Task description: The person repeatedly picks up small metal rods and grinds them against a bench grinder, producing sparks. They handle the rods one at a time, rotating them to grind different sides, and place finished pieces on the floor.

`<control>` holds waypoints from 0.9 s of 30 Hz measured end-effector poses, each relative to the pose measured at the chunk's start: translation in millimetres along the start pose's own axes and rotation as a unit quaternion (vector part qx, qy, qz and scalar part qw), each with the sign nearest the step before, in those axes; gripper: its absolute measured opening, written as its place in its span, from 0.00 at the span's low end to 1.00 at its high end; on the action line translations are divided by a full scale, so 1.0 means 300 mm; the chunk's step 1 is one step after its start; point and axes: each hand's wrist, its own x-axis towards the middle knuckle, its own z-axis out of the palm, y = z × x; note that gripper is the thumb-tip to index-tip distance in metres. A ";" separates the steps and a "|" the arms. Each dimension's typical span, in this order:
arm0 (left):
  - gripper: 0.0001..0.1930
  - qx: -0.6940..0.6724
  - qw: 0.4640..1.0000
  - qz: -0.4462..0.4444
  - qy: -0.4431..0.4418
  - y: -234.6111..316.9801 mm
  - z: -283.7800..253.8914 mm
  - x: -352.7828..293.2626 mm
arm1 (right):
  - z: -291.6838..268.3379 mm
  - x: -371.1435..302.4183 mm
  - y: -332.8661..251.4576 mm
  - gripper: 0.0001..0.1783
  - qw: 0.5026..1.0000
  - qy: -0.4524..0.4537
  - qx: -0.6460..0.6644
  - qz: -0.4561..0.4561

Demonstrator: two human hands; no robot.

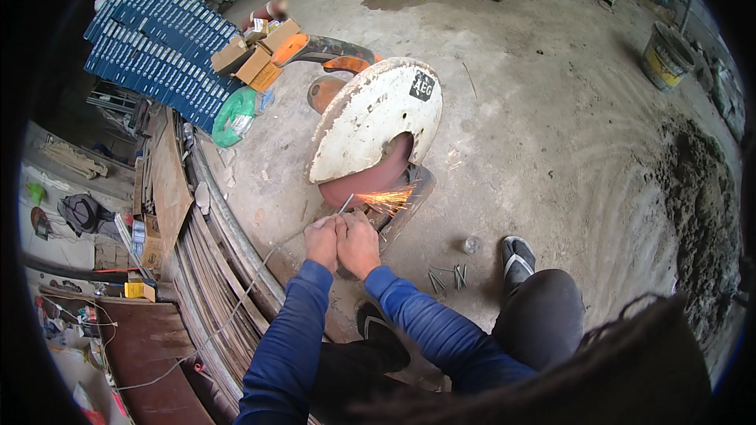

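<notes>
A chop saw [321, 55] with an orange and black handle stands before me. Its chipped white guard [370, 122] partly covers a reddish-brown abrasive disc [358, 187]. My left hand [320, 242] and my right hand [359, 243] are closed side by side just below the disc. Between them a thin metal rod [346, 203] sticks up against the disc's lower edge. Orange sparks [387, 201] fly off to the right from there. The fingertips and the rod's lower end are hidden.
Several short metal rods [447, 279] and a small clear cup [472, 245] are on the floor near my foot. Long pipes and strips [216, 283] lie left. Stacked blue boxes [161, 47], open cartons [256, 65] and a green bag [234, 116] stand far left; a bucket [668, 57] far right.
</notes>
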 end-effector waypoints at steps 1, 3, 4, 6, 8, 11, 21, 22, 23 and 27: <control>0.12 -0.004 1.000 0.000 0.001 -0.003 0.000 0.001 | -0.002 0.001 0.000 0.15 1.000 -0.002 -0.001 -0.001; 0.12 -0.027 1.000 -0.001 -0.009 -0.007 0.002 0.006 | -0.003 0.003 0.001 0.15 1.000 -0.006 -0.007 0.000; 0.12 -0.035 0.999 -0.008 -0.010 -0.009 0.002 0.007 | -0.003 0.004 0.001 0.15 1.000 -0.005 -0.006 -0.002; 0.11 -0.038 0.999 -0.011 -0.015 -0.008 -0.001 0.005 | -0.001 0.005 0.002 0.15 1.000 -0.002 -0.009 -0.005; 0.11 -0.035 0.999 -0.017 -0.017 -0.004 -0.003 0.001 | -0.002 0.004 0.004 0.15 1.000 -0.004 -0.009 -0.009; 0.10 -0.037 0.999 -0.021 -0.024 0.003 -0.001 -0.007 | -0.002 0.004 0.005 0.15 1.000 -0.005 -0.016 -0.013; 0.10 -0.048 0.998 -0.022 -0.025 0.011 0.000 -0.012 | -0.005 0.001 -0.004 0.16 1.000 -0.007 -0.013 -0.012; 0.10 -0.042 0.999 -0.024 -0.022 0.011 -0.001 -0.013 | -0.004 0.001 -0.004 0.16 1.000 -0.009 -0.010 -0.012; 0.10 -0.048 0.998 -0.021 -0.026 0.010 -0.002 -0.014 | -0.003 0.002 -0.003 0.16 1.000 -0.011 -0.010 -0.010; 0.11 -0.060 0.998 -0.008 -0.021 0.003 -0.003 -0.012 | 0.000 -0.001 0.001 0.16 1.000 -0.010 -0.005 -0.006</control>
